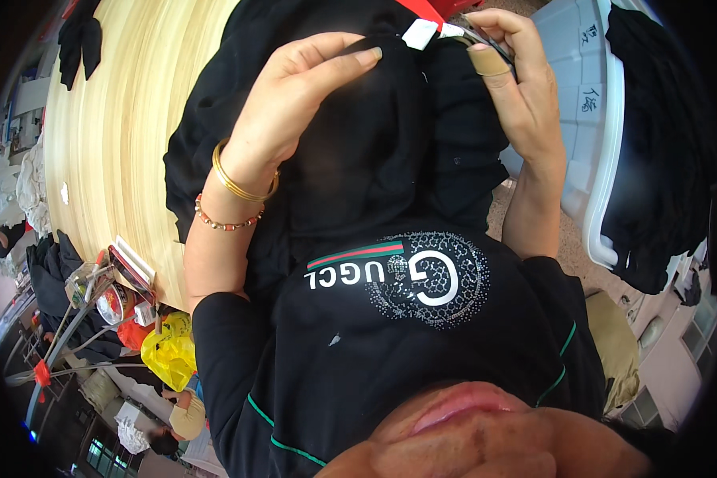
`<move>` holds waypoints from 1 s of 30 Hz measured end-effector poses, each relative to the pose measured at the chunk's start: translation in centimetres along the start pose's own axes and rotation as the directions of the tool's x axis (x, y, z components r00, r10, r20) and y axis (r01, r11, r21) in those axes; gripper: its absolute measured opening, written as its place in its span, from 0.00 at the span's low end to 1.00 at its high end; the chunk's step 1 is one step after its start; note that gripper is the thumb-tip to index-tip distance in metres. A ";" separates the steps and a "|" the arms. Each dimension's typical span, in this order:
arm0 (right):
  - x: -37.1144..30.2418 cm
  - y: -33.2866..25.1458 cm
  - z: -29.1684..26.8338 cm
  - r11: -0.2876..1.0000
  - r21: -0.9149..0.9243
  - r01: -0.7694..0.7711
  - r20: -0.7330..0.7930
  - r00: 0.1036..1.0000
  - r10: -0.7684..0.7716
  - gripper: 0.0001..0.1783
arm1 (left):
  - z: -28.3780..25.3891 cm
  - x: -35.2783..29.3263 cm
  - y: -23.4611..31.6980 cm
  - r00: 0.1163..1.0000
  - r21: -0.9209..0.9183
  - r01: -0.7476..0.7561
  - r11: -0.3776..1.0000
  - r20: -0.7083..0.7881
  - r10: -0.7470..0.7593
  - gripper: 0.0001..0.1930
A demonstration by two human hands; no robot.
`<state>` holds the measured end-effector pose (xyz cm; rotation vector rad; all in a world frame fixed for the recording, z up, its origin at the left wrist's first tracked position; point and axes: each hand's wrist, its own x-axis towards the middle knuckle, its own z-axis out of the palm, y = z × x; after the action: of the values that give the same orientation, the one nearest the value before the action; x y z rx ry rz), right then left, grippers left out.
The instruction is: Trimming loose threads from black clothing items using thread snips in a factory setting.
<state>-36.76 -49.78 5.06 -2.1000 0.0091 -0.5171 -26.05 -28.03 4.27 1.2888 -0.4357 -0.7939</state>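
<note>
A black garment lies across my lap and over the edge of the wooden table. My left hand pinches its upper edge between thumb and fingers, beside a small white label. Just right of the label, my right hand is closed around what look like thread snips, mostly hidden by the fingers. Their tip is close to the label and the fabric edge; whether they touch cannot be made out. A tan band wraps my right thumb.
Left of the garment stretches a pale wooden table. A white plastic bin stands at my right, with black cloth over its far side. Something red is beyond my hands. A yellow plastic bag hangs lower left; another person sits behind.
</note>
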 end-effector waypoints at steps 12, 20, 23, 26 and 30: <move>0.2 1.2 3.2 0.950 -0.033 0.311 0.077 0.948 -0.308 0.19 | -0.5 -0.2 -1.2 0.999 -0.071 0.041 0.997 0.029 -0.039 0.11; 0.7 1.2 3.3 0.941 0.020 0.339 0.089 0.937 -0.339 0.15 | -0.7 -0.4 -1.3 0.998 -0.088 0.043 0.995 0.057 -0.038 0.12; 0.4 0.6 3.9 0.946 0.321 0.053 0.062 0.995 -0.077 0.14 | -0.6 -0.7 -0.8 0.996 -0.066 0.025 0.998 0.090 -0.019 0.13; 0.5 0.4 3.3 0.995 0.091 0.047 0.230 0.971 -0.067 0.13 | -0.5 -1.3 0.6 0.993 0.097 0.005 0.995 0.114 -0.016 0.12; 0.3 1.6 3.0 0.989 0.133 0.067 0.043 0.996 -0.073 0.10 | -2.4 -2.8 2.6 0.996 0.454 -0.053 0.889 0.094 0.011 0.13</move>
<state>-35.04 -48.29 2.48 -1.9887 -0.1233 -0.4958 -25.55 -24.17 6.55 1.6823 -0.7467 -0.7467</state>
